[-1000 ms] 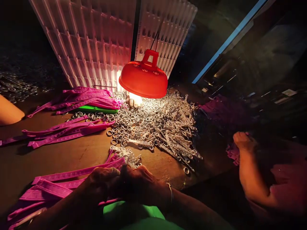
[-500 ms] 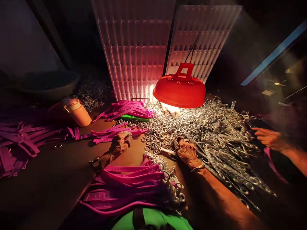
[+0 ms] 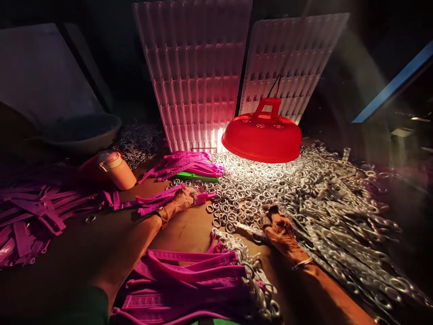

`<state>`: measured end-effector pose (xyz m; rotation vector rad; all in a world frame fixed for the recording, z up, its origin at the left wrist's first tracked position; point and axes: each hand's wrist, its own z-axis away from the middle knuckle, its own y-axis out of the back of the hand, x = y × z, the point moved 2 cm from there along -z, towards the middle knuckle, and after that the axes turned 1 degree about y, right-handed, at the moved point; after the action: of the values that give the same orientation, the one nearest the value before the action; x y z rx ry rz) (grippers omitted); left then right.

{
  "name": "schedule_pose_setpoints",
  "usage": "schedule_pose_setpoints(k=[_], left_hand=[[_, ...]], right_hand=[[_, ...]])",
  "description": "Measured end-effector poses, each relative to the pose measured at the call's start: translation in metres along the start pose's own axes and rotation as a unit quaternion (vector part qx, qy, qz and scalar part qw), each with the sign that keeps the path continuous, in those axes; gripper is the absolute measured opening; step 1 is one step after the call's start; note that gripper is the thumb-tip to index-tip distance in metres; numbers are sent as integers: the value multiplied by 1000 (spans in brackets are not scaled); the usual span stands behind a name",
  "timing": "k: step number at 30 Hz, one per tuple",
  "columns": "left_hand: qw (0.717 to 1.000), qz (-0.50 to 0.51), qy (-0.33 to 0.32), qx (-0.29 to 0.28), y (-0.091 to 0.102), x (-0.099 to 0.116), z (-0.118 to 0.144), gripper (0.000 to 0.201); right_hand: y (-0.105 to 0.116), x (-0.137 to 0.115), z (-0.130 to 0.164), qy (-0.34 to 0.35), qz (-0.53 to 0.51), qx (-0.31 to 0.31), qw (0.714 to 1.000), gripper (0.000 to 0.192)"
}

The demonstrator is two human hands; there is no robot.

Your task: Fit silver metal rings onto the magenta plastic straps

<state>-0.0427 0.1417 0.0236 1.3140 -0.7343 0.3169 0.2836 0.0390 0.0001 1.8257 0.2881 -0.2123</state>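
Grip on both sides is curled, can't tell if anything's pinched; looks like the picking-up step, next move calls for freeing one piece cleanly. Nearest, purple strap bundle (image 3: pixel 182 280) with silver links (image 3: pixel 254 271) lies on the table (image 3: pixel 191 229). Beyond, right hand (image 3: pixel 280 231) at silver rings (image 3: pixel 250 198), left hand (image 3: pixel 181 201) over loose purple straps (image 3: pixel 152 200), then red lamp (image 3: pixel 262 140).

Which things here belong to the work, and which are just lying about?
Seemingly part of the work:
pink straps at the left hand
metal rings at the right hand
red lamp lighting the rings

Apparently just lying about:
orange bottle
basin
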Motion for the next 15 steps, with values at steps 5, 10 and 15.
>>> schedule_pose_setpoints(k=[5, 10, 15], left_hand=[[995, 81, -8, -50, 7, -10, -11, 19], [994, 105, -2, -43, 8, -13, -13, 17], [996, 90, -16, -12, 12, -5, 0, 21]], right_hand=[[6, -8, 5, 38, -27, 44, 998, 48], [3, -11, 8, 30, -71, 40, 996, 57], [-3, -12, 10, 31, -124, 30, 991, 56]])
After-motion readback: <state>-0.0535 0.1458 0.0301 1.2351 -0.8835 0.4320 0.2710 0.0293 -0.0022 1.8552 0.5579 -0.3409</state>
